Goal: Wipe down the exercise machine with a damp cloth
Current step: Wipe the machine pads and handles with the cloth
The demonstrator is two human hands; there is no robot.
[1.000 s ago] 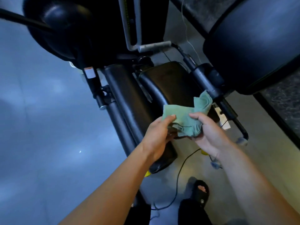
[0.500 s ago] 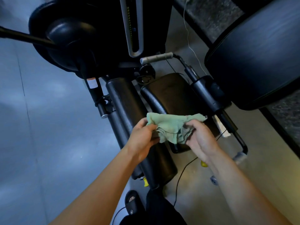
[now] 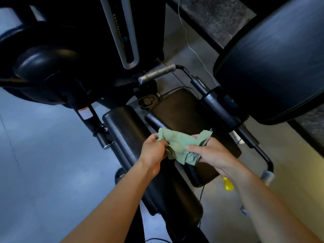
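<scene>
A crumpled green cloth (image 3: 182, 146) is held between both hands above the black exercise machine. My left hand (image 3: 152, 153) pinches its left edge, and my right hand (image 3: 210, 153) grips its right side with the thumb across the front. Below the cloth lie a flat black seat pad (image 3: 182, 113) and, to its left, a long black roller pad (image 3: 126, 130). A grey handle grip (image 3: 157, 73) sticks out behind the seat. The cloth does not touch any pad that I can tell.
A large black padded backrest (image 3: 273, 64) fills the upper right. A silver slotted adjustment post (image 3: 122, 32) stands at top centre, a round black pad (image 3: 47, 71) at the left. A yellow knob (image 3: 228, 185) and thin cables lie near the right frame tube. Grey floor (image 3: 43, 163) lies left.
The view has moved closer to the machine and tilted. Both hands have kept hold of the cloth and bunched it, with its right corner now sticking up above my right hand.
</scene>
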